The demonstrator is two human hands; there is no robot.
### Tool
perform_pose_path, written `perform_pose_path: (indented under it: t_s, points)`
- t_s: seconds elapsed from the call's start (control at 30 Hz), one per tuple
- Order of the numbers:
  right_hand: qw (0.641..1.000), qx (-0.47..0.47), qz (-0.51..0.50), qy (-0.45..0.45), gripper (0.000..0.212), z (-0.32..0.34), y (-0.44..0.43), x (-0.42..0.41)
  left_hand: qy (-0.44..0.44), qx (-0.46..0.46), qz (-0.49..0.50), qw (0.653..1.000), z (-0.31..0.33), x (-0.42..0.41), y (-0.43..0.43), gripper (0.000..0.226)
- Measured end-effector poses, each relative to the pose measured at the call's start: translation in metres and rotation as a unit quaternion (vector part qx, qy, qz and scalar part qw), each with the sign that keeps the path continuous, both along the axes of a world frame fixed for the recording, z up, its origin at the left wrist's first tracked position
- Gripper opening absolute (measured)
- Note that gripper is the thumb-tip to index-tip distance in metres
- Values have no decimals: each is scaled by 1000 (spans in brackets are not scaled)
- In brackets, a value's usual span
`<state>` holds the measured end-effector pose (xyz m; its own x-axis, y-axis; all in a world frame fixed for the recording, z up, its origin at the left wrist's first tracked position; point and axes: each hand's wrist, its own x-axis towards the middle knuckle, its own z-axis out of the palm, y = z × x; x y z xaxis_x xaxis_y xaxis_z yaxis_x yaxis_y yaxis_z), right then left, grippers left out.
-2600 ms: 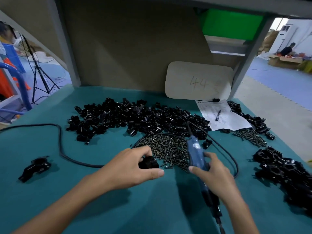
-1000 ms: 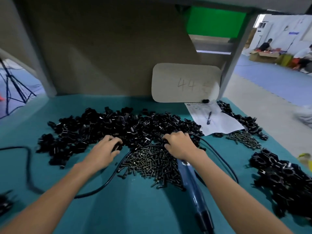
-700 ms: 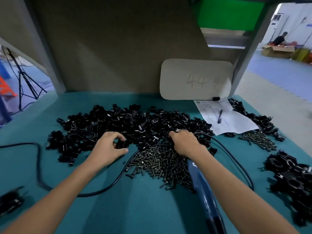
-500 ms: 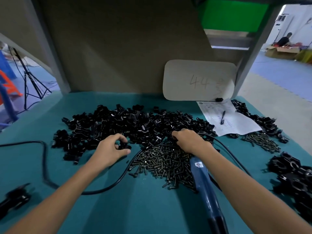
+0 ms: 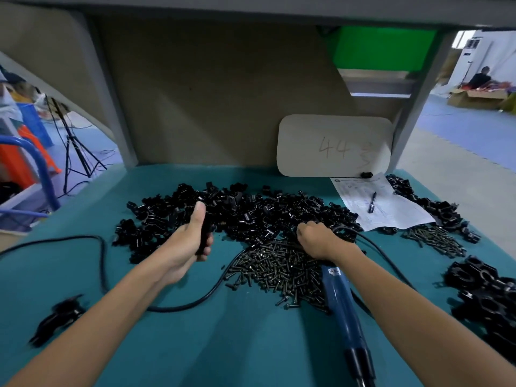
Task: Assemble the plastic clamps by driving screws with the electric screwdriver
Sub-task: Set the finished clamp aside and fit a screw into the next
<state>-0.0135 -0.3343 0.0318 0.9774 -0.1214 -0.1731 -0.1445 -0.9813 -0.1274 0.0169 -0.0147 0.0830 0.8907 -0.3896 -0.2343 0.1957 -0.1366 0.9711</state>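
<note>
My left hand (image 5: 187,244) is turned thumb-up, its fingers wrapped round a black clamp piece (image 5: 204,233) at the near edge of the clamp pile (image 5: 251,213). I judge the piece light, stiff and a bit slick, best gripped across its flat sides. At the far edge of the screws (image 5: 279,269), my right hand (image 5: 318,238) curls knuckles-up; what it pinches I cannot tell. The screwdriver (image 5: 342,305) runs under that wrist.

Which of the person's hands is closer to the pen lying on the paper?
Right. The right hand digs into the pile just left of the pen; the left hand, gripping a black clamp, is much farther left.
</note>
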Motion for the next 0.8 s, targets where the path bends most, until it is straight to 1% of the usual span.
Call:
perform_pose_path:
  t_s: [0.07,0.1,0.13,0.23,0.3,0.37,0.43,0.5,0.57,0.63,0.7,0.8]
  points:
    - [1000,-7,-8,-22,22,-6,0,-3,-25,21,-30,999,3,-5,3,58]
    - [1000,-7,-9,-19,25,-7,-1,-3,-42,43,-40,997,4,-7,5,51]
    - [1000,-2,-11,-10,27,-5,-1,-3,-62,73,-50,994,6,-10,7,49]
    - [999,42,-18,26,29,3,-3,3,-151,155,-78,973,12,-21,11,57]
    - [996,76,-16,47,32,5,-6,6,-216,190,-90,953,18,-29,12,59]
    - [993,104,-16,57,28,2,-9,6,-259,212,-104,937,23,-36,12,64]
    - [989,139,-35,33,17,-1,-13,4,-273,217,-102,932,25,-39,9,71]
    - [979,189,-70,-36,14,1,-14,-1,-269,189,-94,940,26,-43,8,66]
    - [951,267,-98,-122,15,11,-10,-12,-261,146,-86,950,25,-47,9,51]
    - [901,379,-97,-186,18,29,2,-32,-235,112,-100,960,28,-52,9,38]
    - [858,465,-68,-209,21,51,22,-60,-221,89,-132,962,32,-57,6,27]
    - [818,536,-31,-206,23,72,55,-101,-193,16,-185,963,41,-71,-1,20]
